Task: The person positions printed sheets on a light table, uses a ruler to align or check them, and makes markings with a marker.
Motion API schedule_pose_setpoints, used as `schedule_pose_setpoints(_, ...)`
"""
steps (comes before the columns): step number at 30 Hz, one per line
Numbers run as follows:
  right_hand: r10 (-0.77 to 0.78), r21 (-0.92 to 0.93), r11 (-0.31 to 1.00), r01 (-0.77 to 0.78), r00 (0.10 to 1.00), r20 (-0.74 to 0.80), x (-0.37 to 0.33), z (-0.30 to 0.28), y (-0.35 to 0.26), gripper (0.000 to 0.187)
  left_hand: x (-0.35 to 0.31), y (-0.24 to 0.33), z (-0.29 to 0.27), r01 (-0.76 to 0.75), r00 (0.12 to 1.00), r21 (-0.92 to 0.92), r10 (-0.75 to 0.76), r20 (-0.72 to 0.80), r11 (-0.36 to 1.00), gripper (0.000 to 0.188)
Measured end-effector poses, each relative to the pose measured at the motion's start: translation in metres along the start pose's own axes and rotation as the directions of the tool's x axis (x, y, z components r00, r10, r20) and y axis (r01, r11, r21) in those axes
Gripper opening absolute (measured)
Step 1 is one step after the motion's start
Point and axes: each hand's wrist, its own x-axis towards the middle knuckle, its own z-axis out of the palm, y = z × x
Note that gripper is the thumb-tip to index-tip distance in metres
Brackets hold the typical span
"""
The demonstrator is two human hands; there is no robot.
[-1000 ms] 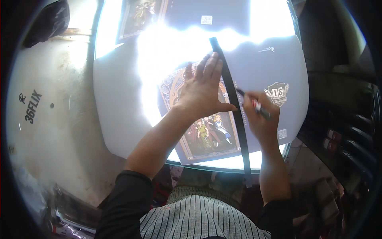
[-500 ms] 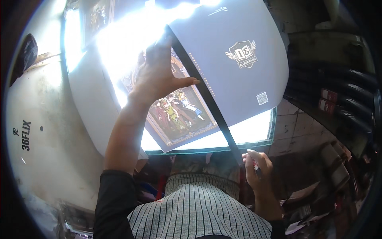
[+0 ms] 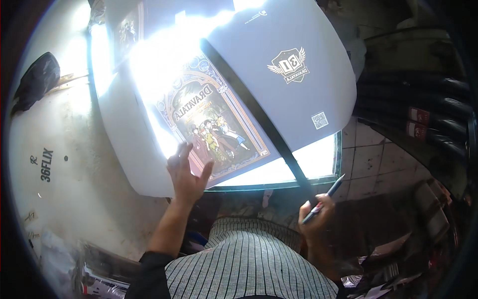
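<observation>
A large blue-grey printed sheet (image 3: 298, 35) lies on a brightly lit glass panel (image 3: 321, 159). One half bears a framed illustration of several figures; the other has a winged emblem. A long flat black strip (image 3: 254, 112) crosses the sheet diagonally and reaches past the near glass edge. My left hand (image 3: 189, 174) is open, fingers apart, over the sheet's lower left; whether it touches is unclear. Past the near edge, my right hand (image 3: 318, 217) holds a slim dark pen-like tool (image 3: 336, 187). Its fingers are beside the strip's near end; whether they grip it too, I cannot tell.
A pale worktop (image 3: 64, 189) with dark markings stretches along the left, a dark bundle (image 3: 37, 82) lying on it. Black wrapped rolls (image 3: 408, 104) are stacked at the right. Cardboard pieces (image 3: 398, 244) lie at lower right. Glare washes out the sheet's upper left.
My left hand has come off the upper part of the strip and drawn back toward me, uncovering the illustration. In my right hand the pen-like tool now points up and to the right.
</observation>
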Motion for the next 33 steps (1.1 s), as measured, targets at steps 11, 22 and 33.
schedule_pose_setpoints(11, -0.092, -0.256, 0.964, 0.076, 0.994, -0.052, 0.060, 0.022, 0.055, 0.037, -0.020, 0.005, 0.020, 0.430, 0.903, -0.056, -0.430, 0.016, 0.901, 0.099)
schedule_pose_setpoints(22, -0.083, -0.294, 0.953, 0.068, 0.996, -0.039, 0.056, 0.026, 0.062, 0.032, 0.009, 0.018, 0.005, 0.806, 0.584, -0.285, -0.775, 0.239, 0.520, 0.106)
schedule_pose_setpoints(33, -0.208, -0.342, 0.927, 0.155, 0.970, -0.124, 0.046, 0.034, 0.084, 0.031, 0.022, 0.009, 0.007, 0.810, 0.545, -0.332, -0.829, 0.125, 0.483, 0.105)
